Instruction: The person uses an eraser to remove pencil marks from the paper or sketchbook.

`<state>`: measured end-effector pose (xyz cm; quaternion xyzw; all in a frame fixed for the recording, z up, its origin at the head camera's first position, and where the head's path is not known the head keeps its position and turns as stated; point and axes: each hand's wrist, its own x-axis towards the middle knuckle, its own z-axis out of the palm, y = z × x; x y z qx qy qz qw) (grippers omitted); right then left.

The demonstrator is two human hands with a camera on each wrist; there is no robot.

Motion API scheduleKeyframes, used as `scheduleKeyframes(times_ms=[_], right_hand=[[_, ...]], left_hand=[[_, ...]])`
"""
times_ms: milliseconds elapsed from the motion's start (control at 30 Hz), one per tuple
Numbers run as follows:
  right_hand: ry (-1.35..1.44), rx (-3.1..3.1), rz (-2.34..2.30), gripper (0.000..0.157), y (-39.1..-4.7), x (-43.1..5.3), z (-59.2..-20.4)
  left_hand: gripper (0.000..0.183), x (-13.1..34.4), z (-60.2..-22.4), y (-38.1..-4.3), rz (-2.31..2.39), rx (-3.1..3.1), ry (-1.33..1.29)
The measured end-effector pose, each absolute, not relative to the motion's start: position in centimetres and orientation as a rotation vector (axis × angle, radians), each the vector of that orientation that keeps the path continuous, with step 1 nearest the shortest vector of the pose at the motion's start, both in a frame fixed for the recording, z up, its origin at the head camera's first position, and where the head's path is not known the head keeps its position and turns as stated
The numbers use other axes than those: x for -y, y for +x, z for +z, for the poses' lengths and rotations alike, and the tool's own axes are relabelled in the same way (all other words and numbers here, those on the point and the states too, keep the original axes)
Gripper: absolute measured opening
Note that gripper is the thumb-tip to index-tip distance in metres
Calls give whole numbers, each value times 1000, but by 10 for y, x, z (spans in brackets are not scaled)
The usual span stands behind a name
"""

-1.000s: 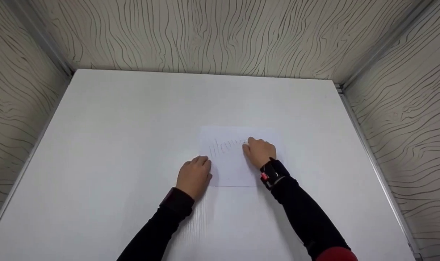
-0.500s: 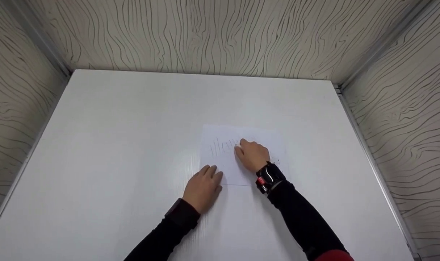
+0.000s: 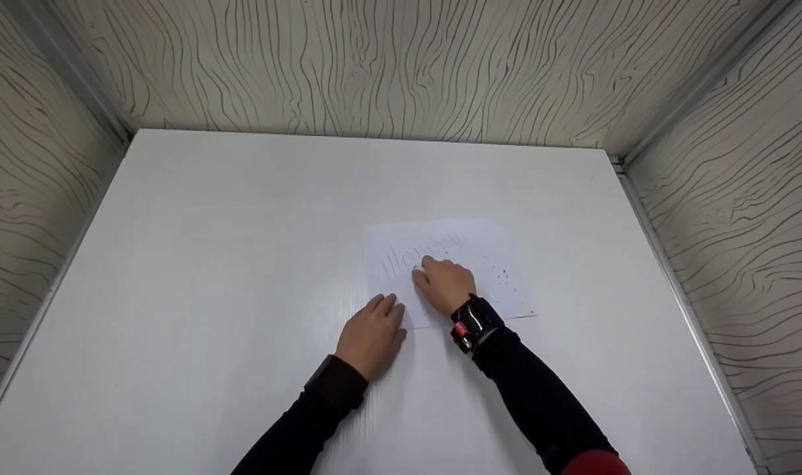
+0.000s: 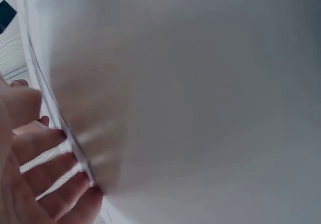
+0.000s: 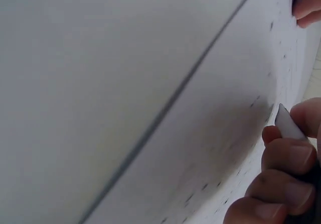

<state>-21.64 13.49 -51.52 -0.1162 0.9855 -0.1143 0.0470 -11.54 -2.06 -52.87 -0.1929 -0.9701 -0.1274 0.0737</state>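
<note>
A sheet of white paper [image 3: 467, 227] lies on the white table, with a row of thin dark strokes across its upper part. Small dark crumbs are scattered over its right side. My right hand [image 3: 445, 285] rests on the middle of the sheet, just below the strokes. In the right wrist view, its thumb and curled fingers pinch a white eraser [image 5: 288, 123] with a darkened tip touching the paper; most of the eraser is hidden. My left hand [image 3: 372, 336] rests at the sheet's lower left edge, fingers extended and fingertips on the paper.
The white table [image 3: 242, 231] extends around the paper on all sides. Wood-grain patterned panels [image 3: 374, 66] enclose it at the back and both sides, joined by grey metal corner posts. Both wrists wear dark bands.
My right hand has moved left and slightly nearer along the strokes, exposing crumbs on the right. My left hand has moved right and nearer. The paper has turned slightly, its right side away from me.
</note>
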Motion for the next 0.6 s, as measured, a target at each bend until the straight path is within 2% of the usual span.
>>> scheduleKeyframes(times_ms=[233,367,500,600], right_hand=[[-491,-3033,-266,29,-219,-123,-515],[-405,-3061,-235,28,-228,-134,-515],[-359,-3114,-207,27,-237,-141,-514],[-467,-3072,-233,26,-234,-137,-515]], left_hand=[[30,16,-529,-120,-291,2864,-620],[23,15,-530,-122,-242,2851,-609],[24,15,-531,-123,-252,2843,-602],[24,15,-531,-122,-270,2836,-609]])
